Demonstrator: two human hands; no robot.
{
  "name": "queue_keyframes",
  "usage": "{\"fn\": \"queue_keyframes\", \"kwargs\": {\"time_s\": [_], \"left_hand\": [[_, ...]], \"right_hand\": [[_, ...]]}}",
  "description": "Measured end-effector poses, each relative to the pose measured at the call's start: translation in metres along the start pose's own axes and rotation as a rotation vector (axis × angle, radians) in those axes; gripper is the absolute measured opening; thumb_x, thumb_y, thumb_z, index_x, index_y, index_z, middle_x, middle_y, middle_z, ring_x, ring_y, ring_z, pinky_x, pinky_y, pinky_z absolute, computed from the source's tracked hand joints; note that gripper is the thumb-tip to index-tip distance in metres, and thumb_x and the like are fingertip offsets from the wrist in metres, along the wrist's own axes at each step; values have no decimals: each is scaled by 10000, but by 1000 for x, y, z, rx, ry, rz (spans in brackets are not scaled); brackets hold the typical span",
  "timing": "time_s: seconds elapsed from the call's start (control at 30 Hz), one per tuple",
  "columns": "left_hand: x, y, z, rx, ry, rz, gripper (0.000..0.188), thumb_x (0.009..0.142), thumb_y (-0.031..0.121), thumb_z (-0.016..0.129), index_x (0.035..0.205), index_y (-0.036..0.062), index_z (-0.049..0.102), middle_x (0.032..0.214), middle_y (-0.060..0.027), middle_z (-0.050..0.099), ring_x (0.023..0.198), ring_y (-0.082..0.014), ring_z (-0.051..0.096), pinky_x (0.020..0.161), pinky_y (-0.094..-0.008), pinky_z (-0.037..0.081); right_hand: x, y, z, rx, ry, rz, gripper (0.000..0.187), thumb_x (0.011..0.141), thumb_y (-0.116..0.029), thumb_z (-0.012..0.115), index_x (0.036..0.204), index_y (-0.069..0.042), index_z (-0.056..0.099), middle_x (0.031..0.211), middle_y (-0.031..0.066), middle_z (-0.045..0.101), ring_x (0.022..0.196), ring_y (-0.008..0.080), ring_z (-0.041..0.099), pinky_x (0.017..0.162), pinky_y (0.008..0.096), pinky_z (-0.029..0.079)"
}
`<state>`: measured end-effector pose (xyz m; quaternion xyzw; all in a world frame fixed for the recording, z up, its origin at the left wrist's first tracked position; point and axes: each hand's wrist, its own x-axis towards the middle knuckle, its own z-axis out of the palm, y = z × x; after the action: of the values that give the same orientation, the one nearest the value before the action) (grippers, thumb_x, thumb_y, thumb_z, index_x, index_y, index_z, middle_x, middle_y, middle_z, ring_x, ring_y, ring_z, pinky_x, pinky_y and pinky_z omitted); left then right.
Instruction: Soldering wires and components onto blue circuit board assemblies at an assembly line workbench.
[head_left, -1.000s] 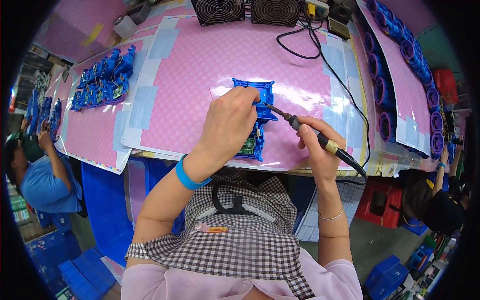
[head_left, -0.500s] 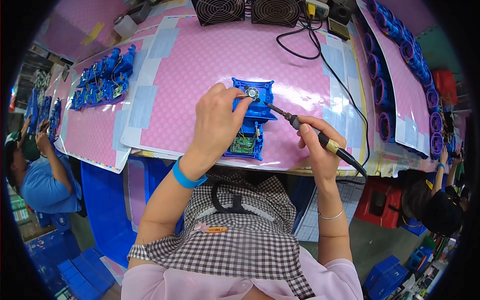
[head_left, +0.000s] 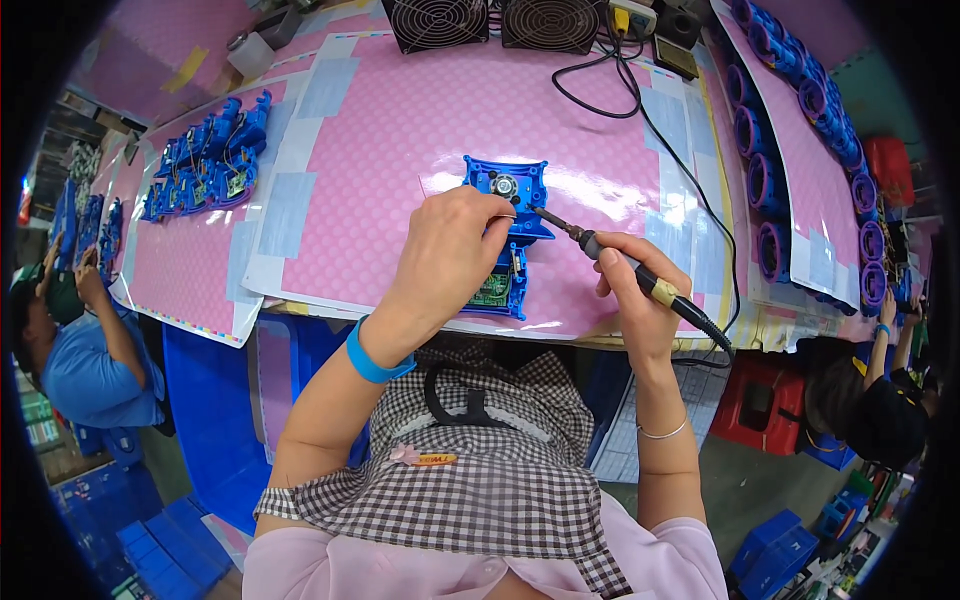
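Dead centre of the frame sits the blue housing (head_left: 528, 228), round metal disc (head_left: 504, 187) showing in its upper half, green circuit board (head_left: 492, 292) below! The right hand (head_left: 645, 300) grips the soldering iron (head_left: 620, 260), tip right at the housing's edge; the left hand (head_left: 445, 250) pinches a thin strand (head_left: 507, 216), wire or solder, can't tell. Danger here: a slip could scorch plastic or fingertips, a tug might break a joint. Lower centre, a yellow tag (head_left: 436, 460) bears lettering too small to read surely.
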<state>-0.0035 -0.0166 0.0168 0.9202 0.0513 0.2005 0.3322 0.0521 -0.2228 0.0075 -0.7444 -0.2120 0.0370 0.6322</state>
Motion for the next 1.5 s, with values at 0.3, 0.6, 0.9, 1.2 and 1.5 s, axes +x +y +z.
{"fn": "queue_keyframes", "kwargs": {"time_s": [0.3,0.6,0.9,1.2,1.5], "left_hand": [[2,0,1,43,-58,-35,138,782,85,656,880,7,715,782,-147,661,687,-284,637,635,-373,492],[5,5,-2,68,-74,-56,149,776,83,646,879,-3,712,802,-160,673,719,-300,652,661,-383,505],[4,4,0,84,-76,-64,142,771,82,646,868,1,710,799,-155,675,725,-301,654,664,-387,506],[5,2,3,103,-60,-23,138,766,89,647,856,7,710,798,-157,674,717,-303,650,663,-394,504],[5,2,3,98,-63,-41,138,762,82,646,858,4,707,792,-158,672,709,-306,653,650,-389,508]], "right_hand": [[0,1,-1,-6,-3,0,179,863,-32,629,1014,53,676,767,90,658,592,107,582,551,212,443],[-2,-1,-1,-15,-22,-16,180,867,-31,623,1018,55,672,764,87,655,595,101,582,552,208,446],[-6,-6,-6,62,54,34,151,836,-36,655,966,21,703,789,59,673,589,70,584,514,195,428],[-8,-9,-14,57,49,38,200,881,-70,624,1017,71,661,793,123,661,598,130,589,568,233,464],[-9,-12,-10,78,71,3,202,881,-68,618,1018,76,657,817,128,662,609,140,600,594,243,481]]}}
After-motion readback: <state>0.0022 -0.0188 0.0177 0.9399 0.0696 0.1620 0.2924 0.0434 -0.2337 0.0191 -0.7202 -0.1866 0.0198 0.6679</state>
